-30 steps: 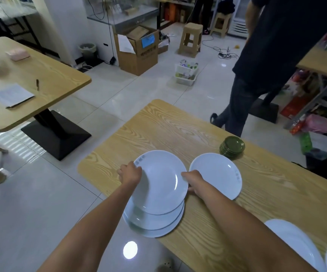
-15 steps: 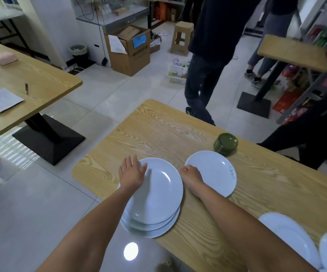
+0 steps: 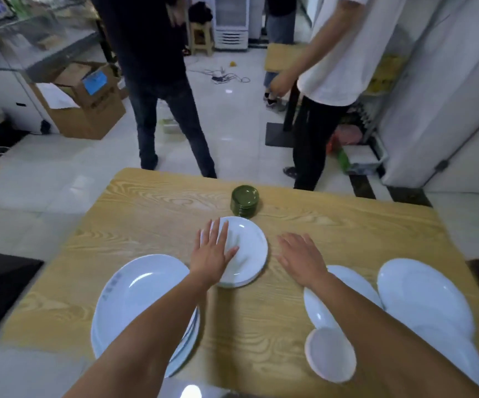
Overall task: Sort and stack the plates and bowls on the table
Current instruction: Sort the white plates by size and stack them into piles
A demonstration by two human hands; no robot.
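A stack of large white plates point(image 3: 134, 294) sits at the near left of the wooden table point(image 3: 157, 214), partly under my left forearm. A smaller white plate point(image 3: 249, 254) lies in the middle; my left hand point(image 3: 213, 251) rests flat on its left side, fingers spread. My right hand point(image 3: 300, 258) hovers open just right of that plate, holding nothing. Behind it stands a stack of small green dishes point(image 3: 244, 200). At the right lie a white plate point(image 3: 353, 285) under my right arm, a large white plate point(image 3: 425, 294) and a small white dish point(image 3: 330, 356).
Two people stand at the table's far edge: one in dark clothes point(image 3: 157, 81), one in a white shirt point(image 3: 333, 67). A cardboard box point(image 3: 86, 104) sits on the floor at left. Another table's black base point(image 3: 0, 285) lies beside the near left edge.
The view has swung right. My left hand has left the big stack and now lies on the smaller plate. My right hand has moved off that plate and opened beside it.
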